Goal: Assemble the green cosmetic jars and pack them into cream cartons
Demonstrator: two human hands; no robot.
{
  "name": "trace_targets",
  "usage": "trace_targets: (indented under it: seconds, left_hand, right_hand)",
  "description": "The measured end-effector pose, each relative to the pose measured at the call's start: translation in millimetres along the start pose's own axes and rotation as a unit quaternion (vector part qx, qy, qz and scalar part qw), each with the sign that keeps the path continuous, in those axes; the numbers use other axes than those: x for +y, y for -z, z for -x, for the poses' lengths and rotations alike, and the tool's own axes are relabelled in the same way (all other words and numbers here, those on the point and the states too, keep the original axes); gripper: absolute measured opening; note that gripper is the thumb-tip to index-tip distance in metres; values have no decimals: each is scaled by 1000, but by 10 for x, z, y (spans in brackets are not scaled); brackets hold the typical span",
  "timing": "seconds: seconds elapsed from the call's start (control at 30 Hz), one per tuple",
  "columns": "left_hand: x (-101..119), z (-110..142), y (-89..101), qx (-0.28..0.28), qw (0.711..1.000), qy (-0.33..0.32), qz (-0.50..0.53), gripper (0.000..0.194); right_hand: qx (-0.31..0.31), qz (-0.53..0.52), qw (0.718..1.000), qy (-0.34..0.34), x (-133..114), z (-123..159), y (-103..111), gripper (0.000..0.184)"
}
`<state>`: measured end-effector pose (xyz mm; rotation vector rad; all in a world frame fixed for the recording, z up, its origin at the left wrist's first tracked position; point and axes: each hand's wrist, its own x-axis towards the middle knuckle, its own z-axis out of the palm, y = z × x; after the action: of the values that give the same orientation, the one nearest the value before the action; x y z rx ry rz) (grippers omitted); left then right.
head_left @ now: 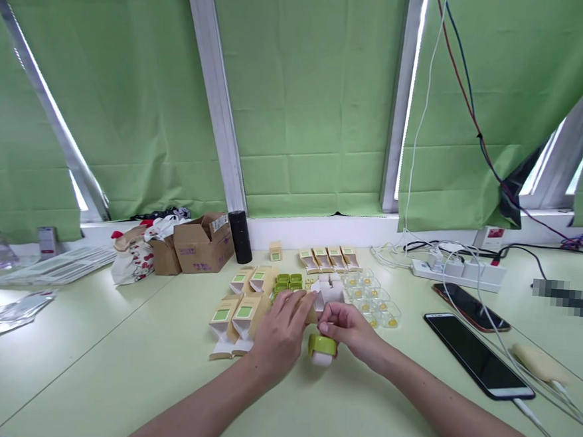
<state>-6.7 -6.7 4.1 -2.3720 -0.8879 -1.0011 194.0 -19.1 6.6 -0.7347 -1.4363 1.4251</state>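
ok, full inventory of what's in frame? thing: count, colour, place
small cartons: several, tan with green labels, left of the hands
carton row: four, tan and green, at the back
green trays: a few, behind the hands
clear cups: several, yellow inside, right of the hands
green-and-white item: one, on the table between the hands
cardboard box: one, brown, back left
black cylinder: one, by the sill
power strip: one, white, back right
phones: two, dark, right
table: pale green
left hand: on a carton
right hand: pinching a small white piece
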Motion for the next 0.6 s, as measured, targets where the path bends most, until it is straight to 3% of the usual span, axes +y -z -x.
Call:
trace_targets:
  seconds: [0.2, 0.37, 0.47, 0.6]
  left_hand:
    - [-154, -50, 32, -3, 999, 32, -37, 66]
    - [-313, -84, 29, 19, 996, 80, -30, 67]
    - [-327, -85, 23, 20, 994, 110, -4, 67]
    - [-277, -74, 20, 26, 989, 135, 44, 66]
  right_hand:
    - [92, 39, 995, 15, -198, -20, 229, 47]
    - [78, 189, 979, 1, -297, 26, 373, 30]
    - [84, 336, 938, 25, -291, 84, 330, 16]
    - [57, 489, 870, 30, -265, 152, 215, 21]
